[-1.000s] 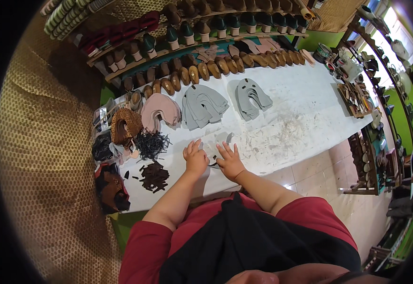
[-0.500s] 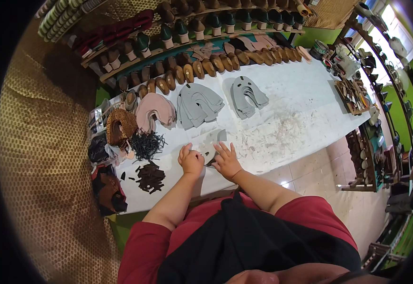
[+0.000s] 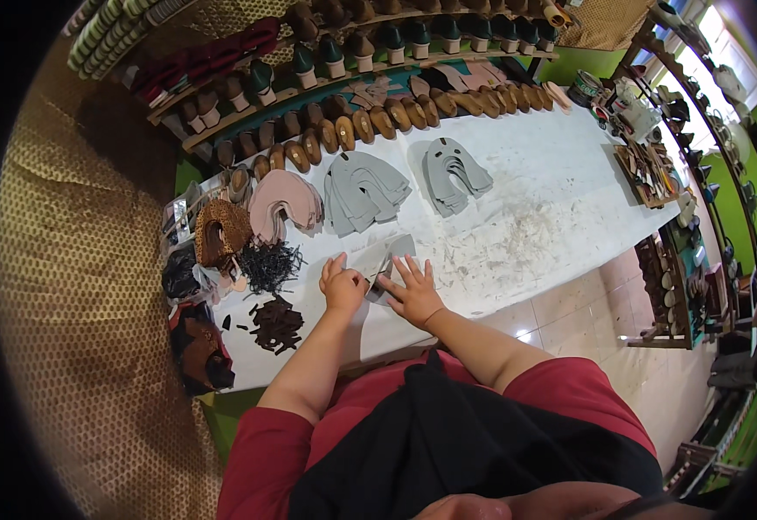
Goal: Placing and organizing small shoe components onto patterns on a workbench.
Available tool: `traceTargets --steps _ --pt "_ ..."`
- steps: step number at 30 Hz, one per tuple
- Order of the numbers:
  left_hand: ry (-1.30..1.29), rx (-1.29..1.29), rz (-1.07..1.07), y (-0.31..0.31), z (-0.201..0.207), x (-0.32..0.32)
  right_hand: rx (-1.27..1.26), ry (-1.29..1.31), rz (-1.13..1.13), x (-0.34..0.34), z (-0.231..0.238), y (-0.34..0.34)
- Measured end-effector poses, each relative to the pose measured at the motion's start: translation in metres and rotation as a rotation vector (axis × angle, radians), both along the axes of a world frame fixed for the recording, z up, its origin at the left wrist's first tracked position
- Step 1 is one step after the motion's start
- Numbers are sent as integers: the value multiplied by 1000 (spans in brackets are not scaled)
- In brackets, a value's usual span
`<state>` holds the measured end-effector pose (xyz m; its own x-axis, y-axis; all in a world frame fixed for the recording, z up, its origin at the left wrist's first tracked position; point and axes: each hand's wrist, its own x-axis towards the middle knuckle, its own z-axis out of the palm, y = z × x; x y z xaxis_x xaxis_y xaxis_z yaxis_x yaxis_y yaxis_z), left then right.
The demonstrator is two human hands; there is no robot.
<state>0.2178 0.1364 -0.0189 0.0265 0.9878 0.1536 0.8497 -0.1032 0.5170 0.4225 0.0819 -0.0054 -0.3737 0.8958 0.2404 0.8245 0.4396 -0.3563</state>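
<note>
A grey curved shoe-upper piece (image 3: 402,246) lies at the near middle of the white-covered table, partly hidden by my hands. My right hand (image 3: 415,293) rests on it with its fingers spread. Just left of the piece, my left hand (image 3: 342,286) has thumb and forefinger pinched together at its edge; what is between them is too small to make out. A thin dark line shows between the two hands. Left of my left hand lie a heap of dark brown strips (image 3: 276,326) and a tangle of thin black strips (image 3: 271,265).
Stacks of grey uppers (image 3: 363,186), (image 3: 453,173), pink uppers (image 3: 281,204) and leopard-print uppers (image 3: 220,232) lie further back. Brown shoe lasts (image 3: 344,133) line the table's back edge below shelves of shoes (image 3: 391,43). A wooden tool tray (image 3: 647,178) sits at the right end.
My left hand has drawn slightly left, pinched. The fingers of my right hand have spread flatter over the grey piece, which has turned and shifted a little.
</note>
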Motion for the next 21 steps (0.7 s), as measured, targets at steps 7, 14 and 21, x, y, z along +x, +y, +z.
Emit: traceTargets --steps 7,14,21 --pt "33 34 -66 7 2 -2 -134 -63 -47 -4 12 2" --pt "-29 82 -22 8 -8 -12 -155 -67 -58 -6 12 3" --pt "194 -268 -142 18 61 14 -176 -48 -103 5 2 0"
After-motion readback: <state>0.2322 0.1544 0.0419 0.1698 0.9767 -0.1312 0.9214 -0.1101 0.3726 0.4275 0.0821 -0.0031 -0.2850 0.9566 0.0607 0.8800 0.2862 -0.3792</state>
